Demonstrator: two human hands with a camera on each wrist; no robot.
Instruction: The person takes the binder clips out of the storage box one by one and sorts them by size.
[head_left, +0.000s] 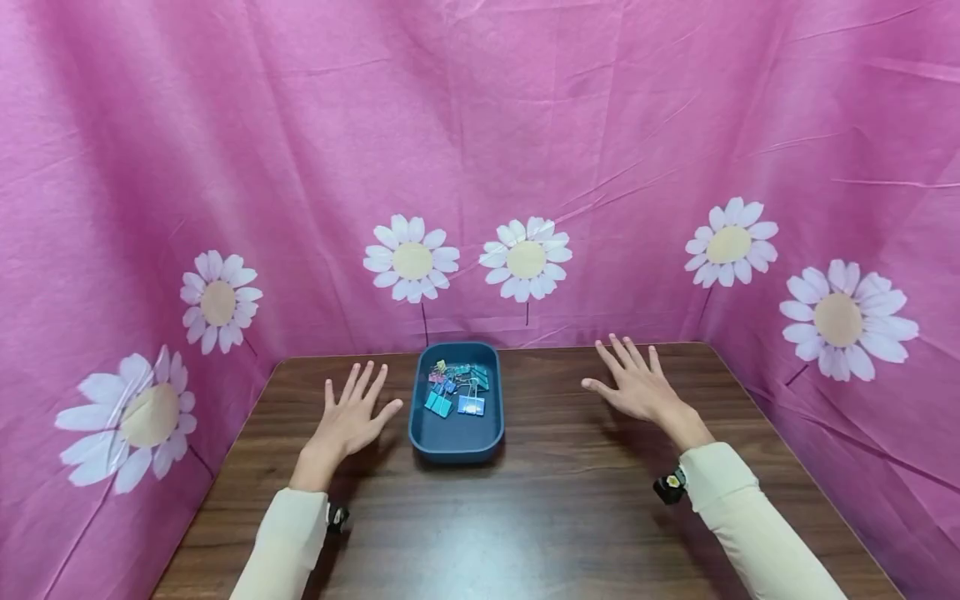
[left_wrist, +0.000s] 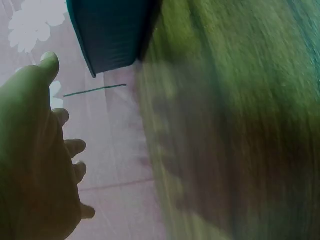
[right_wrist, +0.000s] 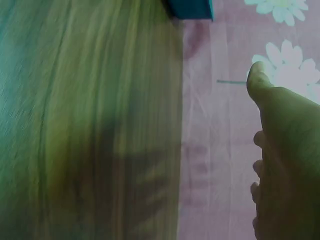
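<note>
both hands (head_left: 348, 423) (head_left: 640, 393) wide-fingered, either side of a blue tray (head_left: 457, 440) of binder clips (head_left: 471, 406)

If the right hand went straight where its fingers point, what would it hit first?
The right hand would probably meet the pink curtain behind the table, though the gap is unclear.

Forward-down head view (tray (head_left: 457, 435) shared)

In the middle of the frame, on the table (head_left: 562, 467), a tray (head_left: 457, 435); in the tray, mostly toward its top end, clips (head_left: 471, 406); just left of it, the left hand (head_left: 348, 423); farther off, to the right, the right hand (head_left: 639, 390); behind, across the top, a cloth (head_left: 480, 125)
</note>
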